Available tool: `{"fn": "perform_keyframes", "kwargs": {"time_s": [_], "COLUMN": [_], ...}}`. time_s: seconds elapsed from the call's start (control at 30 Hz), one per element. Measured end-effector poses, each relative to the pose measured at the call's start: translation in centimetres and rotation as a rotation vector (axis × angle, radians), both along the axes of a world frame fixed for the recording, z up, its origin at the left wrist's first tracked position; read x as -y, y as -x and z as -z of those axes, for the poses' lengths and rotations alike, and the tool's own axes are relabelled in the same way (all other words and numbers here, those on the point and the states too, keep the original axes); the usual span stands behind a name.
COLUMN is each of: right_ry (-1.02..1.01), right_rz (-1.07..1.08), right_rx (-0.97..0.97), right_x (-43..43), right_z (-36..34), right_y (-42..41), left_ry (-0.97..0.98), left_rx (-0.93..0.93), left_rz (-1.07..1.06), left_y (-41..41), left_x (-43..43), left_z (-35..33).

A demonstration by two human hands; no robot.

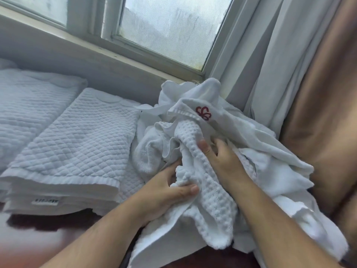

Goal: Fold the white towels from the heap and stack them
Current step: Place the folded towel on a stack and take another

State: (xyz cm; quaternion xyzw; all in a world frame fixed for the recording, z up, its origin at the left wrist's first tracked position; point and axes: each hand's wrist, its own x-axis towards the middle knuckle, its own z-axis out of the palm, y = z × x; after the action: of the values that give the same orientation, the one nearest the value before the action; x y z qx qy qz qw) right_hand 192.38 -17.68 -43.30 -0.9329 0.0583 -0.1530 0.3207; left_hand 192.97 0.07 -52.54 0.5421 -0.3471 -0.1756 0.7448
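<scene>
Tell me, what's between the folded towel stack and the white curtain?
In the head view, the heap of crumpled white towels lies between the folded stack and the white curtain.

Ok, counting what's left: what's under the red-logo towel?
The waffle towel, gripped by the left hand and right hand, runs under it. Whatever lies deeper in the heap is covered.

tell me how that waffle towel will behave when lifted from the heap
Probably floppy: the waffle towel bunches and droops between the left hand and right hand. Likely tugs the heap along, lying tangled in it.
</scene>
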Motion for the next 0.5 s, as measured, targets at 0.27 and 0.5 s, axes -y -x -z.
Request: {"fn": "perform_keyframes", "kwargs": {"time_s": [0.27,0.5], "right_ry": [-0.322,-0.460], "right_rz": [0.097,-0.188], "right_rx": [0.288,0.295], "right_x": [-0.8,-1.7], "right_z": [3.4,1.6], "right_y": [4.1,8.9], "left_ry": [-0.013,-0.112], "left_rx": [-0.092,0.127], "left_rz": [-0.047,-0.176], "left_y": [1.2,5.4], "left_x": [-0.1,-1.9], "left_z": [-0.8,-4.7]}}
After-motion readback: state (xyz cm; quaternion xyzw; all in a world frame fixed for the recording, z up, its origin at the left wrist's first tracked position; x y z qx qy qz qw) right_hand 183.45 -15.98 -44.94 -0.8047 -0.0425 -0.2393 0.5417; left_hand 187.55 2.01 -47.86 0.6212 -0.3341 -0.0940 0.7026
